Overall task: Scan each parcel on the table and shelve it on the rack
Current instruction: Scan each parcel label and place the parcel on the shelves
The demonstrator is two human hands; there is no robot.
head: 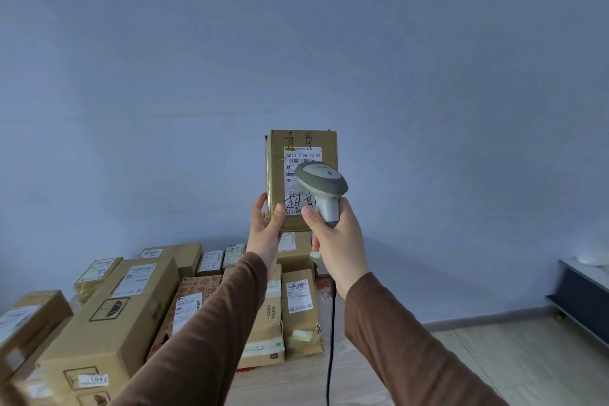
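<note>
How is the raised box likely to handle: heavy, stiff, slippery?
Probably light: the left hand alone holds the box up by its lower corner. Likely stiff, since its cardboard faces look flat. The taped edges may be slightly slick.

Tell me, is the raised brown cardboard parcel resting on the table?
No, the left hand holds the brown cardboard parcel up in the air, above the other boxes, facing the grey handheld scanner.

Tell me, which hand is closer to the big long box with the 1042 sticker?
The left hand. It holds up a small parcel just right of the long box; the right hand, gripping the scanner, is farther right.
</note>
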